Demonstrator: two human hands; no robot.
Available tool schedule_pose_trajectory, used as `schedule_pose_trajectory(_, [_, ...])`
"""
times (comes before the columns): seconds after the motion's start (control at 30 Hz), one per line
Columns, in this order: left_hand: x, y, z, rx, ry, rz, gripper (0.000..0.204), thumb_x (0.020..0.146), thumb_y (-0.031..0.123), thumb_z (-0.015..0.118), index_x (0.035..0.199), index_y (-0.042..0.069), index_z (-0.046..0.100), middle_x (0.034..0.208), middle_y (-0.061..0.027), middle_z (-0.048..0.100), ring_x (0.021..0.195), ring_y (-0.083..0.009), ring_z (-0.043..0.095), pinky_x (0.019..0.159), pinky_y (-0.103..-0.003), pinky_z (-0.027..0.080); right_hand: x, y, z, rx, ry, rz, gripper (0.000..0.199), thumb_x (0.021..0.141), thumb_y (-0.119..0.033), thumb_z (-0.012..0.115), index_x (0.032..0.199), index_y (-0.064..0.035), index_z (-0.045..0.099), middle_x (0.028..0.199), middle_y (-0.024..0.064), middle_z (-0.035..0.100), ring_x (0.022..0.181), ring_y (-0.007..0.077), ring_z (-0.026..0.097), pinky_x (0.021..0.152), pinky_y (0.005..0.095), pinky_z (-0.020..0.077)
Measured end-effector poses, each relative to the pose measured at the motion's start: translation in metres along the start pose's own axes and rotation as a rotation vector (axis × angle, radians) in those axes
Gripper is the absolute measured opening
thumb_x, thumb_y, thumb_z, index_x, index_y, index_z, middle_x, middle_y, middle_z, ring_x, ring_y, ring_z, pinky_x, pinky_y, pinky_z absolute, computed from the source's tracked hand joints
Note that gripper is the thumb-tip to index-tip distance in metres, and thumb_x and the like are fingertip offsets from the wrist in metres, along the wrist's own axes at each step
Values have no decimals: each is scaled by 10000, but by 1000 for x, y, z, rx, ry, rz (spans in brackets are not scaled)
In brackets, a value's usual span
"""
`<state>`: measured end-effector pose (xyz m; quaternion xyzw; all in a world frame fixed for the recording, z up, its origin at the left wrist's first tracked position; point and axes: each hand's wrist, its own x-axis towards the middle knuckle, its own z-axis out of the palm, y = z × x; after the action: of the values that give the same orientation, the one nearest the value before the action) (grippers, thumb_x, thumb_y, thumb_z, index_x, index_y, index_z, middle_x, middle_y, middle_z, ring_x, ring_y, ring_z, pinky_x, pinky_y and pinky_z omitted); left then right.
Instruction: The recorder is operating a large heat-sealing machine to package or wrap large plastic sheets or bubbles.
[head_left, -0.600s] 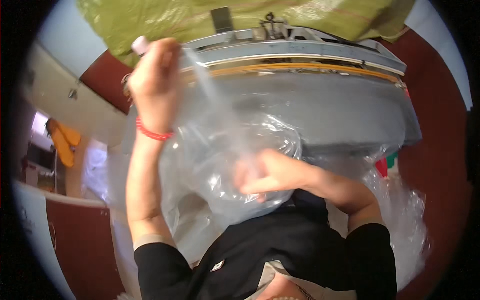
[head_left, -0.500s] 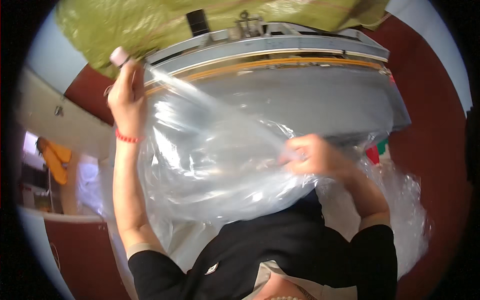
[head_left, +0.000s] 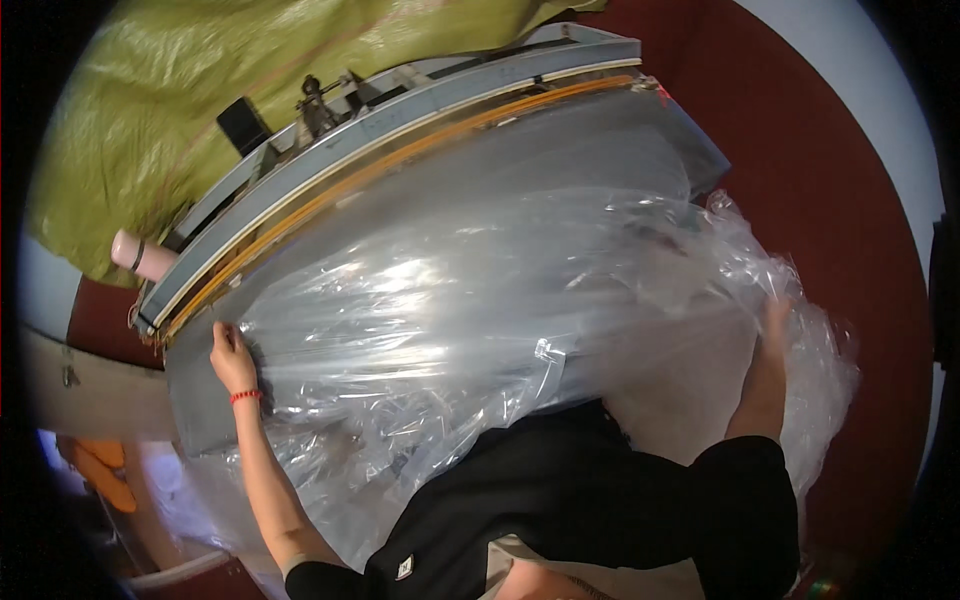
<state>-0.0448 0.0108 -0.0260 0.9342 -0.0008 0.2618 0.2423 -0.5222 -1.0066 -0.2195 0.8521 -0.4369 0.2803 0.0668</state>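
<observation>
A wide sheet of clear plastic film (head_left: 420, 330) stretches across the grey tabletop, shiny and creased. At the left, my left hand (head_left: 232, 360) is closed on the film's edge, with a red beaded bracelet at the wrist. My right hand (head_left: 774, 315) is far out at the right, among bunched film; it is closed on the sheet, though its fingertips are blurred and partly hidden. Between the two hands the film runs in long straight creases. Its near part hangs in loose folds against my black shirt (head_left: 560, 480).
A long grey metal frame with a sealing bar (head_left: 390, 140) and an orange strip (head_left: 400, 165) runs behind the tabletop (head_left: 195, 390). A pink bottle (head_left: 145, 255) and a black phone-like slab (head_left: 243, 126) lie by it. Yellow-green sheeting (head_left: 150, 90) covers something behind. The floor (head_left: 850, 250) is dark red.
My left hand has come down and left from above the frame. My right hand has swung out to the right, spreading the film wide. The view has turned, tilting the frame.
</observation>
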Motion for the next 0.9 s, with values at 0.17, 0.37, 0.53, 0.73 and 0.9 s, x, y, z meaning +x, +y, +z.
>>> schedule_pose_trajectory(0.17, [-16,27,-51,90,63,-26,127,832,122,503,808,2,467,722,-153,555,620,-278,510,604,-329,418,-109,-76,-56,-257,-332,360,198,738,-197,547,765,-21,633,768,173,612,710,263,598,598,383,453])
schedule_pose_trajectory(0.37, [-2,-14,-10,47,-55,-35,157,839,142,489,805,-10,480,719,-144,553,651,-236,529,619,-333,421,-74,-25,-83,-388,-972,-101,406,594,-181,614,961,-21,541,1023,168,539,927,279,529,771,359,437])
schedule_pose_trajectory(0.53, [-12,-5,-29,75,-25,-68,169,840,158,494,813,-9,485,739,-142,565,658,-253,534,620,-337,419,10,-275,-164,577,-222,-156,652,603,-4,593,1224,-36,400,1219,149,445,1161,261,391,969,322,305])
schedule_pose_trajectory(0.73, [-4,13,-19,110,-37,-18,173,838,170,499,819,-1,486,741,-140,570,658,-258,535,619,-341,418,-25,-418,-181,54,96,-820,448,632,-73,651,1056,-105,509,1164,79,477,1094,256,436,909,337,352])
schedule_pose_trajectory(0.9, [-7,12,-23,152,-29,-5,172,838,170,499,825,-1,487,746,-144,569,660,-261,533,622,-340,417,-35,-456,-172,520,75,-843,214,648,-61,624,854,-100,581,1007,36,530,1031,224,474,853,351,377])
